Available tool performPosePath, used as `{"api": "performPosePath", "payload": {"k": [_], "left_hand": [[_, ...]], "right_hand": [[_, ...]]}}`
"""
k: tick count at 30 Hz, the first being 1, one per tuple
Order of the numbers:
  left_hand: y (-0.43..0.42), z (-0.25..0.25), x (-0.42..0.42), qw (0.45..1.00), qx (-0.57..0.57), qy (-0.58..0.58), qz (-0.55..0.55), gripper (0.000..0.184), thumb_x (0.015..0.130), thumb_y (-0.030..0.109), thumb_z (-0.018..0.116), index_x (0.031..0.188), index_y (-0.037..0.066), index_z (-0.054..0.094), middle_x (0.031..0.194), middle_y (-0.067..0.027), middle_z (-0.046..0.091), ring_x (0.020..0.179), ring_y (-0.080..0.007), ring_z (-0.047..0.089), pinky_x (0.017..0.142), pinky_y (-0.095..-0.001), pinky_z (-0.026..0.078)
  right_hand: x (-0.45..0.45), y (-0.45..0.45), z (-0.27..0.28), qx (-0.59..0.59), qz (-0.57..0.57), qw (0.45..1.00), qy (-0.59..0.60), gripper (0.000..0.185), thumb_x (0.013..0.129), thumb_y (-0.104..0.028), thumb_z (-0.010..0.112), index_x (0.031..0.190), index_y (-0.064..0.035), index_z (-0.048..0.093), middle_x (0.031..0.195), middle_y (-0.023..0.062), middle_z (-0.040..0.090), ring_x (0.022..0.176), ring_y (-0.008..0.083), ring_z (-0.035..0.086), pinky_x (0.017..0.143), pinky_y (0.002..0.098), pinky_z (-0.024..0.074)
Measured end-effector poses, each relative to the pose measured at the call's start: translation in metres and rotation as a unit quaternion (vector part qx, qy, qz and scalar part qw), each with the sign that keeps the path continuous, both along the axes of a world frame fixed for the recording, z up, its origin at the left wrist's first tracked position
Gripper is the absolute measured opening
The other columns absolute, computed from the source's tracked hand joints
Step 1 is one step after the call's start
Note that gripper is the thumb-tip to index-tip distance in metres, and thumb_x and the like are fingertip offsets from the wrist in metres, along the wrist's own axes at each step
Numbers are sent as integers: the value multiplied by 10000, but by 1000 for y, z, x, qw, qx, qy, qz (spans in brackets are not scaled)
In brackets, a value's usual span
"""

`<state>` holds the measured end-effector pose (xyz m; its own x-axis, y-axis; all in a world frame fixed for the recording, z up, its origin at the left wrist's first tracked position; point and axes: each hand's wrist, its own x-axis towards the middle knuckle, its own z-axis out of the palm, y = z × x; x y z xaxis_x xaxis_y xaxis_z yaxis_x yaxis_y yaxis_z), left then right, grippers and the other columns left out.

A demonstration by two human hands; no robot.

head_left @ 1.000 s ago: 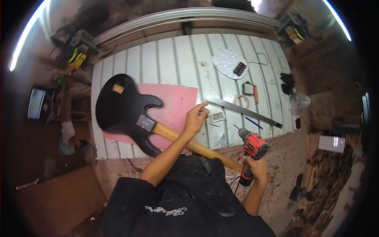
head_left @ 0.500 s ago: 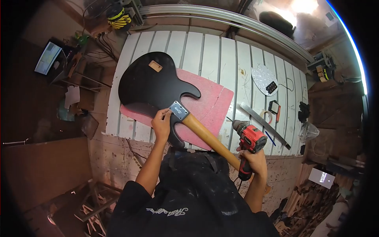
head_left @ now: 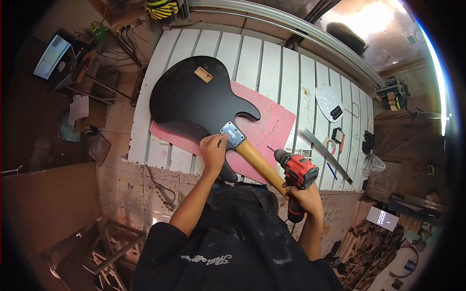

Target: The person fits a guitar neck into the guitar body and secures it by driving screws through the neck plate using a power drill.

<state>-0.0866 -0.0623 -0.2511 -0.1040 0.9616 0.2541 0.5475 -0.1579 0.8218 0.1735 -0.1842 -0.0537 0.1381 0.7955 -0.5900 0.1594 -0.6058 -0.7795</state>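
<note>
A black guitar body (head_left: 189,97) lies back up on a pink mat (head_left: 276,121), its wooden neck (head_left: 259,165) running toward my lap. The metal neck plate (head_left: 232,134) sits where neck and body join. At the plate's lower left edge is my left hand (head_left: 212,150), fingertips pinched together; anything between them is too small to make out. My right hand (head_left: 307,198) grips a red and black power drill (head_left: 300,170) beside the neck, its bit pointing up and left, apart from the plate.
On the slatted white table (head_left: 269,72) lie a pearly pickguard (head_left: 328,99), a steel ruler (head_left: 327,155), a tape ring (head_left: 330,147), a blue pen (head_left: 331,170) and a plastic bag (head_left: 374,166). A metal rail (head_left: 291,29) runs behind the table.
The left hand has gone from near the ruler to the neck plate, its fingers on the plate's edge. The drill has shifted left with my right hand. The camera view has turned.
</note>
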Motion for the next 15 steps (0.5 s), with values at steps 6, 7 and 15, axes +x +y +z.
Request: {"api": "performPosePath", "payload": {"k": [6,7,15], "left_hand": [[6,0,-7,996,29,57,-60,153,815,202,800,929,100,786,1046,-5,728,1077,-223,609,969,-409,396],[6,1,-7,997,0,61,-44,172,805,206,810,940,100,792,1111,-12,712,1118,-237,581,978,-404,390],[10,-5,-20,998,-15,-6,-54,230,785,238,819,987,131,790,1140,4,680,1116,-238,568,941,-418,405]], "right_hand": [[-34,32,4,14,116,991,-72,471,767,11,704,1228,6,610,986,60,683,879,159,670,772,330,552],[-42,41,4,11,122,989,-79,471,767,11,704,1228,6,610,986,60,683,879,159,670,772,330,552],[-89,99,-4,-36,215,955,-200,350,761,-218,747,987,43,688,775,171,695,740,239,690,707,379,539]]}}
